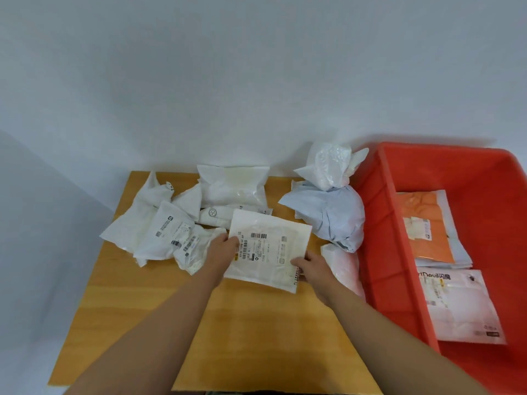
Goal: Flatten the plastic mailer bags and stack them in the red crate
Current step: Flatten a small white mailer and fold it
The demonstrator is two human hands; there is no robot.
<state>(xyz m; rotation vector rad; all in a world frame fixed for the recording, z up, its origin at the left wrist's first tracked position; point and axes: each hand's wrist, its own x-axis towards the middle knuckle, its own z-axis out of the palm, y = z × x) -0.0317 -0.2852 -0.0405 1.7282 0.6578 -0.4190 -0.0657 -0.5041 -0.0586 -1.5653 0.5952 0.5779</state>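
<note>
Wooden tabletop (256, 323) fills the lower middle, with the red crate (399, 252) sitting at its 3 o'clock side. Inside the crate lie flattened mailers: an orange mailer (422, 223) on a pale stack toward 12 o'clock, and a white printed mailer (462, 306) nearer 6 o'clock. A crumpled pale blue bag (330, 215) with a clear crinkled bag (330, 166) on top rests just beside the crate's wall. A heap of white mailers (171, 220) spreads from 9 to 12 o'clock on the table. At the centre, a flat white labelled mailer (268, 252) is gripped at both sides. The left hand (224, 248) pinches its 9 o'clock edge, thumb on top, fingers curled beneath. The right hand (310, 269) pinches the 4 o'clock corner, thumb laid over the printed face
</note>
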